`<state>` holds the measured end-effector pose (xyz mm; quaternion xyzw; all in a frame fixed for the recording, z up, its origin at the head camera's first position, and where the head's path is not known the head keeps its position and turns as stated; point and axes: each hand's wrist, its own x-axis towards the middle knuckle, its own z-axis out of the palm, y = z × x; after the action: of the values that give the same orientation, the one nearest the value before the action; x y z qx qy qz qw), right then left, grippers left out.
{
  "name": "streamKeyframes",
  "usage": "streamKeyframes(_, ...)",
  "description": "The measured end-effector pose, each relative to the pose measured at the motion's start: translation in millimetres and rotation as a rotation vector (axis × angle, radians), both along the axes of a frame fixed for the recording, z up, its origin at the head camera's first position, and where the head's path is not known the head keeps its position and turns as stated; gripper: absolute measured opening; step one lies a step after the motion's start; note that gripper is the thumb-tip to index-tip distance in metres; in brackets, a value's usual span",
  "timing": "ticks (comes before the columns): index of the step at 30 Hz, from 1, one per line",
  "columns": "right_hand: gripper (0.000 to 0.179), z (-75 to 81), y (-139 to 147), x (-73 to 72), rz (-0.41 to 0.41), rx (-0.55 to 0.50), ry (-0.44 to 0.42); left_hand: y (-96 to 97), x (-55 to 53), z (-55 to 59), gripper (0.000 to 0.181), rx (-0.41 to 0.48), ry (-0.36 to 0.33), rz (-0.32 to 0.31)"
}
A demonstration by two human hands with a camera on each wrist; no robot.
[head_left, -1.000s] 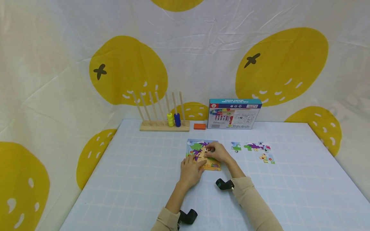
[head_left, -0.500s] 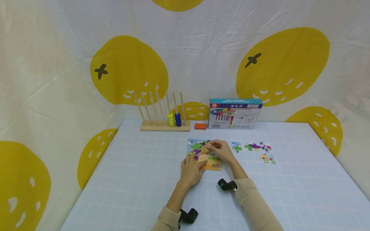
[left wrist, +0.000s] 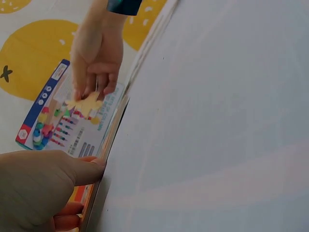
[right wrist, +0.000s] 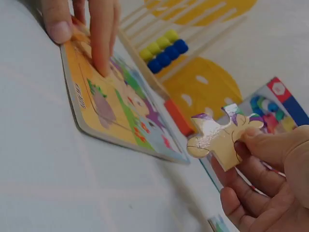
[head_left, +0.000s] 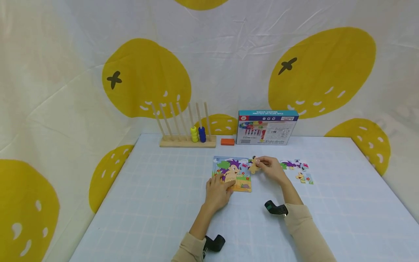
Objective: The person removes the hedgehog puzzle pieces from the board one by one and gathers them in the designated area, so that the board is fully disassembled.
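A square jigsaw board with a cartoon hedgehog picture lies flat at the middle of the table. My left hand rests on its lower left part. Straight fingers touch the picture while the thumb lies at the near edge, as the right wrist view shows. Just off the board's right side, my right hand pinches a beige and purple puzzle piece between thumb and fingers. That piece is tilted and raised above the table. It also appears below the right fingers in the left wrist view.
Joined purple and green pieces lie right of the board, with a yellow piece group nearer. Behind stand a wooden peg rack with yellow and blue beads, an orange block and a toy box.
My right hand has lifted the beige piece from over the board and carried it right, past the board's edge, uncovering the hedgehog's face. The left hand has stayed in place.
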<state>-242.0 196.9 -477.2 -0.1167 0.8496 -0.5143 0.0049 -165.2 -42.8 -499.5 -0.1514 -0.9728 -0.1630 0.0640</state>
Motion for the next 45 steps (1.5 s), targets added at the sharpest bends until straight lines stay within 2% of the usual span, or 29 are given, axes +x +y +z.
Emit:
streamKeyframes(9, 0.039, 10.6, 56.0, 13.2, -0.094, 0.077, -0.002, -0.9, 1.0, -0.5, 0.032, 0.01, -0.013, 0.008)
streamKeyframes(13, 0.043, 16.5, 76.9, 21.6, -0.158, 0.118, -0.039, -1.4, 0.9, -0.8, 0.032, 0.016, -0.016, 0.009)
streamKeyframes(18, 0.048, 20.0, 97.9, 30.9, -0.222, 0.161, -0.089, -1.9, 0.2, -0.9, 0.032, 0.024, -0.01, 0.008)
streamKeyframes(22, 0.049, 18.7, 109.0, 37.8, -0.237, 0.23, -0.087, -1.5, -0.2, -2.1, 0.032, 0.019, -0.014, 0.005)
streamKeyframes(26, 0.042, 13.9, 116.0, 40.8, -0.219, 0.246, -0.052, -0.9, 0.2, -2.7, 0.032, 0.019, -0.021, 0.007)
streamKeyframes(32, 0.037, 5.6, 116.4, 39.5, -0.215, 0.263, -0.053, -0.7, 0.6, -0.4, 0.032, 0.024, -0.015, 0.004)
streamKeyframes(38, 0.033, -0.8, 110.1, 37.2, -0.206, 0.358, -0.044, -0.6, 0.6, -0.5, 0.031, 0.016, -0.008, -0.001)
streamKeyframes(45, 0.037, 1.4, 105.5, 39.8, -0.19, 0.483, -0.046, -0.6, 0.8, -1.4, 0.031, 0.027, -0.009, 0.003)
